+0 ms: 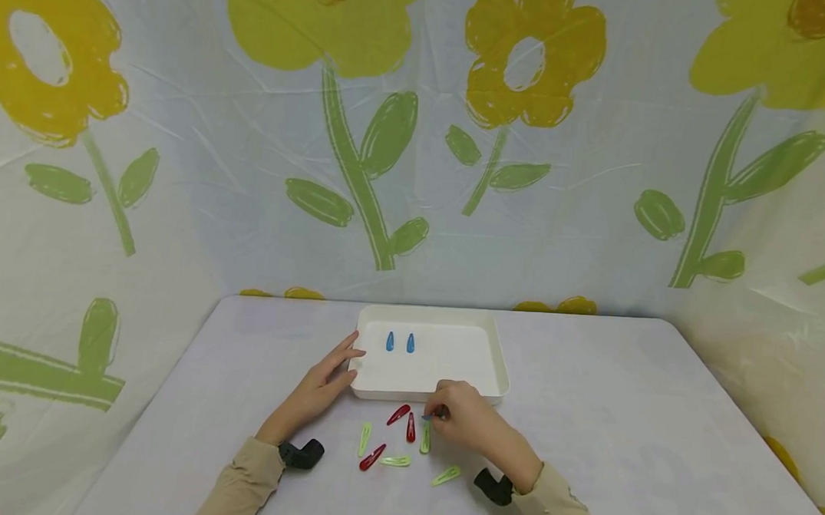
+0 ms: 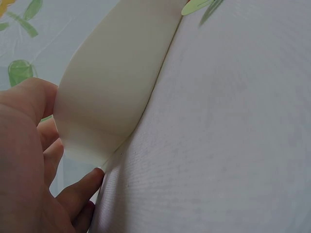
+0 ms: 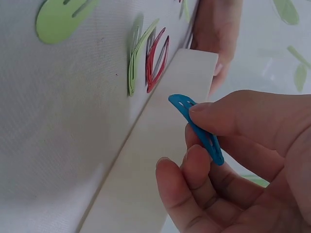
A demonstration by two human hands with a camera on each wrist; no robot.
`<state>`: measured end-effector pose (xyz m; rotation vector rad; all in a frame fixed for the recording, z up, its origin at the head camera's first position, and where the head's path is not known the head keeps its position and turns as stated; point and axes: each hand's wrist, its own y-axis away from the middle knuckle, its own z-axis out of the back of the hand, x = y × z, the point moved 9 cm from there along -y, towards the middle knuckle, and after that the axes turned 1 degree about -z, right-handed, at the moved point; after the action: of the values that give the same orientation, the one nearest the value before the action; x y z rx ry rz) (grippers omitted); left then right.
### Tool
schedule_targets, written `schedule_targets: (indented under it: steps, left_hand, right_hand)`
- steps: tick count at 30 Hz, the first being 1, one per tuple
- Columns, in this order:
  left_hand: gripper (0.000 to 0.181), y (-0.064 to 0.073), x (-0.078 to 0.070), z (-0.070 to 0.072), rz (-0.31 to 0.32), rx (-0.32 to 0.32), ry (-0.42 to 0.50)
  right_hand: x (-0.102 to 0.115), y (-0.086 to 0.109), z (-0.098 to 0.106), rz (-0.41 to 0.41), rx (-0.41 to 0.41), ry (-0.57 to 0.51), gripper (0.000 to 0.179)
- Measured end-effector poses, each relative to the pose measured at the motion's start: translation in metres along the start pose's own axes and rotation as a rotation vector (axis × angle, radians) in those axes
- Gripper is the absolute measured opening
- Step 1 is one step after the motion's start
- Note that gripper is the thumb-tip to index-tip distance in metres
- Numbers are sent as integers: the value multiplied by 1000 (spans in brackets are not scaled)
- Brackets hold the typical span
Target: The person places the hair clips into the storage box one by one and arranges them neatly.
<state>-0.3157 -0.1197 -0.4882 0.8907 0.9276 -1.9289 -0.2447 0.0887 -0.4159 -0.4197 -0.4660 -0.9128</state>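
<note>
A blue snap hair clip (image 3: 194,127) is pinched between the thumb and fingers of my right hand (image 1: 466,415), just in front of the white tray (image 1: 448,397). My left hand (image 1: 320,388) rests with spread, straight fingers against the tray's left side; in the left wrist view its fingertips (image 2: 99,172) touch the wall. Inside the tray, two blue hair clips (image 1: 390,341) stand side by side toward the left. Below my right hand lie a green hair clip (image 1: 425,438) and a red hair clip (image 1: 411,428).
More red clips (image 1: 372,457) and green clips (image 1: 394,461) lie scattered on the white table (image 1: 585,419) in front of the tray. A flower-printed curtain (image 1: 416,173) hangs behind and along both sides. Each wrist wears a black camera (image 1: 302,454).
</note>
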Motion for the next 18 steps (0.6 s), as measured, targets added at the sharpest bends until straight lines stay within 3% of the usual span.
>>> schedule_targets:
  steps: [7, 18]
  left_hand:
    - [38, 0, 3, 0, 39, 7, 5]
    - [38, -1, 2, 0, 28, 6, 7]
  right_hand:
    - [2, 1, 5, 10, -30, -11, 14]
    - [-1, 1, 7, -17, -30, -28, 25]
